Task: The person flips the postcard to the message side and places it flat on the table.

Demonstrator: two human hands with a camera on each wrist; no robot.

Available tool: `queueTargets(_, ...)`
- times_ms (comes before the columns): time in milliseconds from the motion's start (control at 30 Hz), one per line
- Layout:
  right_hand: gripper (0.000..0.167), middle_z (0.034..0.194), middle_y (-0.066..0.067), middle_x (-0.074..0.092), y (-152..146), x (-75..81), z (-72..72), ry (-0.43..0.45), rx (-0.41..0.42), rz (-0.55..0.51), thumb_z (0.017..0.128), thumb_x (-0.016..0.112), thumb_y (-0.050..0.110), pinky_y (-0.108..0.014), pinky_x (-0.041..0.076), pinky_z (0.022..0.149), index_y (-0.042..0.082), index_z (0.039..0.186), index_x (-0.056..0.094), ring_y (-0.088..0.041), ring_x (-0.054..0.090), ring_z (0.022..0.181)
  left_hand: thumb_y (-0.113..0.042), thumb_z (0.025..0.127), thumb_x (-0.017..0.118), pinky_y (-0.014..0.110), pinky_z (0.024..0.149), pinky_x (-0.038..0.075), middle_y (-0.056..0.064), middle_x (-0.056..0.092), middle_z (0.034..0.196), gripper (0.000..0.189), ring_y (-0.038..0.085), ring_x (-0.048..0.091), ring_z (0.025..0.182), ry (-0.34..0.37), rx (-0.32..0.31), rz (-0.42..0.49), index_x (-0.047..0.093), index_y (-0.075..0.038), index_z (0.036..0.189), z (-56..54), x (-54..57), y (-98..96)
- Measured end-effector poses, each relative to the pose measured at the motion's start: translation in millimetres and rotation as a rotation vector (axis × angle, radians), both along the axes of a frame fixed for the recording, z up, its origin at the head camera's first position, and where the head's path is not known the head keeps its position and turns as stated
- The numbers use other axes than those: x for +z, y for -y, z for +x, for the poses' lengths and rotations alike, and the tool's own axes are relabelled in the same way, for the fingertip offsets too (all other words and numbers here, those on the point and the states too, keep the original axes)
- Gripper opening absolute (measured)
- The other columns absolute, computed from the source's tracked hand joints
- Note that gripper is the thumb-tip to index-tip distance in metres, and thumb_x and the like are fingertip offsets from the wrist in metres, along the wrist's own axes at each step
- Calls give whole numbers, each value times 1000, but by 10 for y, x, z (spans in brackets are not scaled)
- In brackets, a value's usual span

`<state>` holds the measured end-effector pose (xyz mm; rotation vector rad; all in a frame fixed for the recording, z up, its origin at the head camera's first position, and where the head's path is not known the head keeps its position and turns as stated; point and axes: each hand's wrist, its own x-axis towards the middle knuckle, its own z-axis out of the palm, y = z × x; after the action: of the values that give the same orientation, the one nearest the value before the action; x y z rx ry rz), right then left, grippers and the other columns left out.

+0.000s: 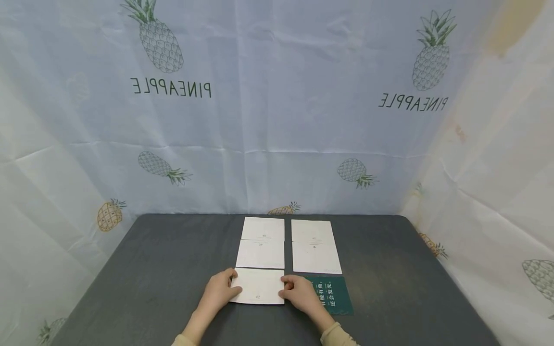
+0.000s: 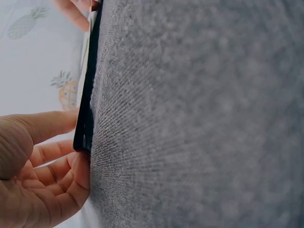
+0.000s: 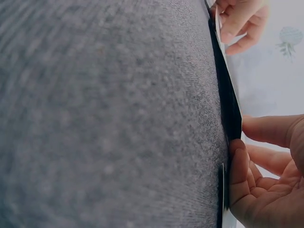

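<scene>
A white card (image 1: 258,286) with a tiny dark mark is held by its two short ends, close over the dark tabletop. My left hand (image 1: 219,289) pinches its left end, thumb on top and fingers curled by the edge. At the right end, my right hand (image 1: 300,291) pinches it the same way. Seen from the right wrist, the card (image 3: 230,90) tilts up slightly off the cloth and shows a dark underside. A green card (image 1: 337,295) with white writing lies partly hidden under my right hand.
Beyond the held card lie two white cards (image 1: 261,253) in a column. To their right, two more white cards (image 1: 317,257) sit above the green one. A pineapple-print curtain (image 1: 268,120) hangs behind the black table (image 1: 173,259) and along both sides.
</scene>
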<state>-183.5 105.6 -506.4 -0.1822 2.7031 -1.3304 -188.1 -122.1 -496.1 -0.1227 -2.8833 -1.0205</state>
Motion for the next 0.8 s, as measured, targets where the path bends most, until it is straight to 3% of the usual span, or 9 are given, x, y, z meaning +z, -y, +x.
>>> queueTargets(200, 38, 65, 2, 56, 18, 8, -13, -9, 3, 20, 74, 71, 8, -21, 33, 46, -6, 109, 64, -7, 43, 52, -7, 64, 74, 23, 50, 27, -2, 42, 57, 26, 10, 36, 53, -6, -1, -30, 61, -3, 86, -26, 7, -12)
queueTargets(433, 39, 64, 2, 55, 40, 5, -33, -8, 9, 30, 74, 70, 7, -21, 33, 45, -6, 110, 63, -8, 42, 51, -7, 62, 77, 30, 54, 38, 10, 62, 71, 29, 15, 45, 60, -16, 12, -120, 61, -2, 86, -57, 13, -26)
queueTargets(800, 42, 57, 3, 50, 42, 26, -29, -15, 37, 67, 72, 68, 3, -20, 31, 42, -6, 112, 62, -6, 40, 46, -10, 66, 78, 30, 52, 36, 12, 64, 73, 30, 16, 45, 59, 20, 13, -168, 63, -1, 90, -25, 59, -66)
